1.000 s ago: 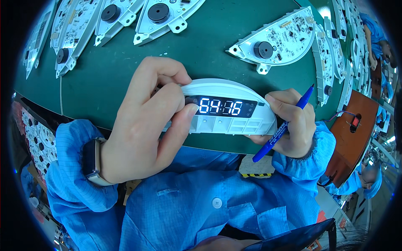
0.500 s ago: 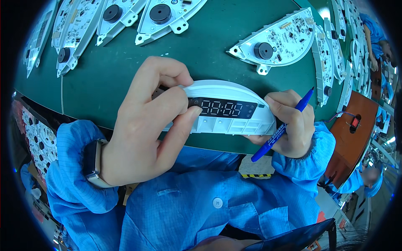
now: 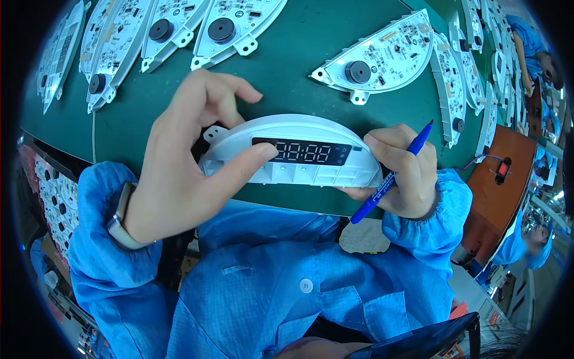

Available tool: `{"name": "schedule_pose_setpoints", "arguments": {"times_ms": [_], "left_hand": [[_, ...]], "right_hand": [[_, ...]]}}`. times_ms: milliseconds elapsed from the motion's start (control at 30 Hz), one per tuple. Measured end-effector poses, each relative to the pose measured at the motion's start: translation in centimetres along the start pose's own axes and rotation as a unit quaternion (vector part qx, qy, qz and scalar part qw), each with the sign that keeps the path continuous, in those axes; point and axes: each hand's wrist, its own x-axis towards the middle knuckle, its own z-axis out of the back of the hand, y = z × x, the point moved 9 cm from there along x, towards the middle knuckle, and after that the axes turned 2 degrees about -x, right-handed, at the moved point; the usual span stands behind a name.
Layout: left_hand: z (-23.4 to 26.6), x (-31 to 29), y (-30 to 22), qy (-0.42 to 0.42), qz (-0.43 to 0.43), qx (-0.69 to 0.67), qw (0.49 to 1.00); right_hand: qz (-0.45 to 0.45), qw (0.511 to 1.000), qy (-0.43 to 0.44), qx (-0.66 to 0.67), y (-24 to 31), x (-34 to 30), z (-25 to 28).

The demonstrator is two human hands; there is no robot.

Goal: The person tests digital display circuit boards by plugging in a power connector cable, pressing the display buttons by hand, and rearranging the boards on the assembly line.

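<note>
A white, half-moon display module (image 3: 281,125) is held up over the green table, its black digit window facing me. My right hand (image 3: 403,173) pinches the right end of the module between thumb and fingers. That same hand also carries a blue marker pen (image 3: 421,139), slanted with its tip up. At the module's left end is my left hand (image 3: 185,152), open, with the thumb stretched over the left of the digit window and the index finger lifted off the top edge. Its other fingers curl near a perforated tab; whether they touch the module is hard to tell.
On the green table (image 3: 287,90) lie several similar white modules with exposed circuit boards and round black buzzers, one (image 3: 382,60) behind my right hand. A brown board (image 3: 493,191) with a red switch stands at the right. Other people in blue work farther right.
My left hand has loosened its pinch: the index finger has lifted away and the thumb has spread. The module has shifted slightly left with my right hand and the marker pen.
</note>
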Motion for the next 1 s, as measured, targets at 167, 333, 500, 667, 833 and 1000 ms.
{"name": "schedule_pose_setpoints", "arguments": {"times_ms": [167, 333, 500, 667, 833, 1000], "left_hand": [[-1.5, 0.5, -0.6, 0.080, 0.003, 0.024, 0.996], [-1.5, 0.7, -0.5, 0.049, 0.017, 0.042, 0.998], [-1.4, 0.8, -0.4, 0.036, 0.031, 0.103, 0.994], [-1.8, 1.2, -1.6, 0.015, -0.053, -0.009, 0.998], [-1.7, 0.5, -1.5, 0.014, -0.027, 0.174, 0.984], [-1.6, 0.0, -3.8, -0.016, -0.115, 0.206, 0.972]], "right_hand": [[0.033, 0.999, -0.007, -0.007, 0.5, 0.0, -0.1], [0.047, 0.998, -0.015, -0.026, 0.8, 0.1, -0.2], [0.050, 0.998, -0.042, -0.023, 1.1, 0.2, 0.1], [0.055, 0.995, -0.079, -0.025, 1.4, 0.0, 0.6], [0.077, 0.994, -0.079, -0.019, 1.8, 0.0, -0.1], [0.087, 0.990, -0.108, -0.012, 2.3, 0.0, 0.9]]}}
